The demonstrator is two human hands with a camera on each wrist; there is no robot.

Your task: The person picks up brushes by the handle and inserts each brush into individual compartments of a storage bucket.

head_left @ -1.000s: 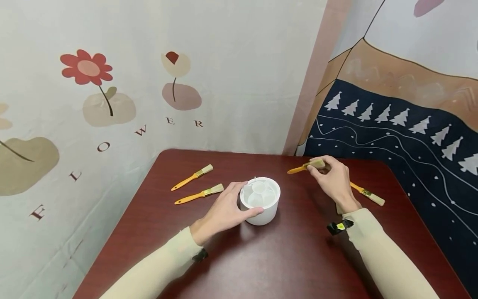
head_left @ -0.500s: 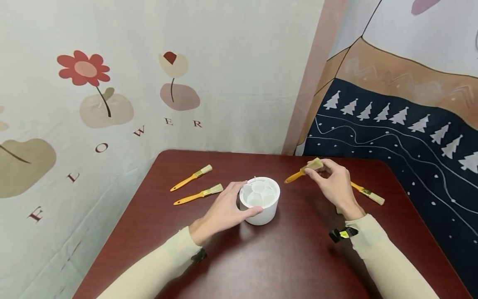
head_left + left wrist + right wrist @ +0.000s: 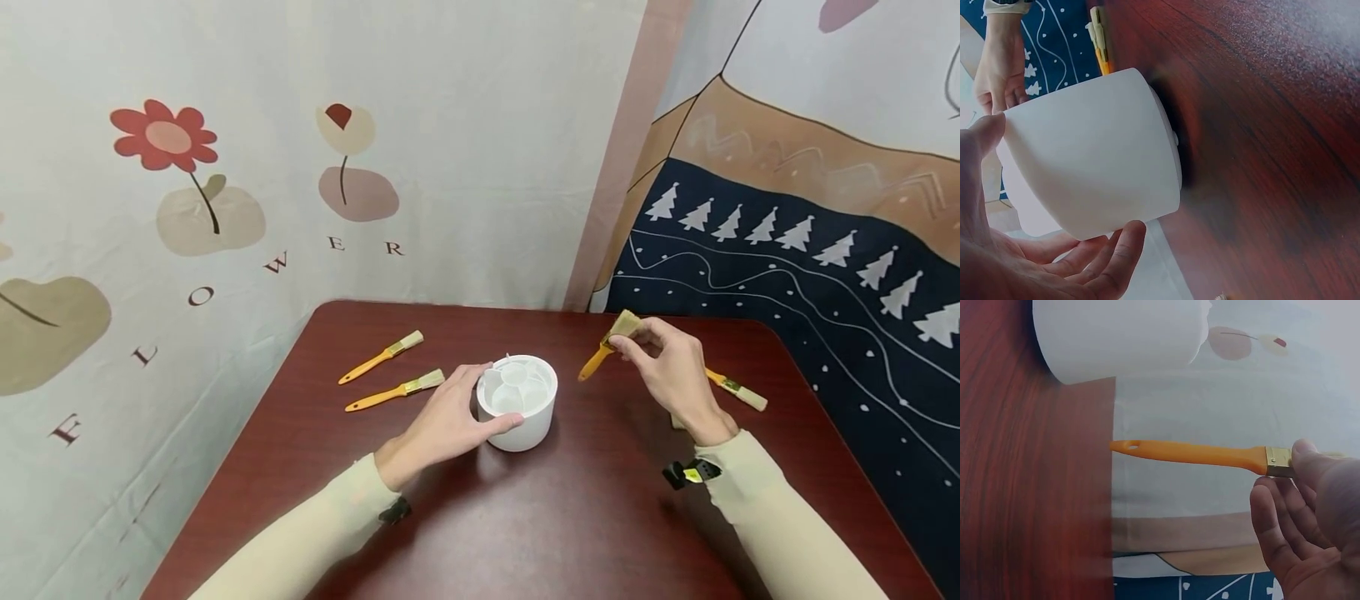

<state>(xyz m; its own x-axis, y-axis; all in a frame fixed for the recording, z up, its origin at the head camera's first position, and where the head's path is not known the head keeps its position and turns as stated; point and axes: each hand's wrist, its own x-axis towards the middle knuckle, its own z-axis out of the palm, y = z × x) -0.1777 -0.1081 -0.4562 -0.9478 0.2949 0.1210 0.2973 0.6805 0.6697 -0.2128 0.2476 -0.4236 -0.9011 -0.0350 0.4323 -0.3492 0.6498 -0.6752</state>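
A white round desk organizer (image 3: 531, 432) with several inner compartments stands upright on the table. My left hand (image 3: 453, 421) grips its side, thumb at the front near the rim and fingers round the back; the left wrist view shows the smooth outer wall (image 3: 1094, 156) between thumb and fingers. To the right of it, my right hand (image 3: 671, 367) pinches a paintbrush (image 3: 595, 363) at its metal band and bristles, above the table. The yellow handle (image 3: 1191, 453) points down and left, toward the organizer, its hanging hole at the free end. The fingers partly cover the pale bristles.
Two more yellow-handled paintbrushes, an upper one (image 3: 386, 356) and a lower one (image 3: 393, 397), lie left of the organizer. Another brush (image 3: 738, 390) lies right of my right hand, and pale bristles (image 3: 677, 422) peek out beneath that wrist. Printed cloths (image 3: 480, 167) hang behind the dark red table (image 3: 585, 517).
The paintbrush in my right hand has turned from nearly level to a steep tilt, bristles up and handle end down. My left hand keeps its hold on the organizer.
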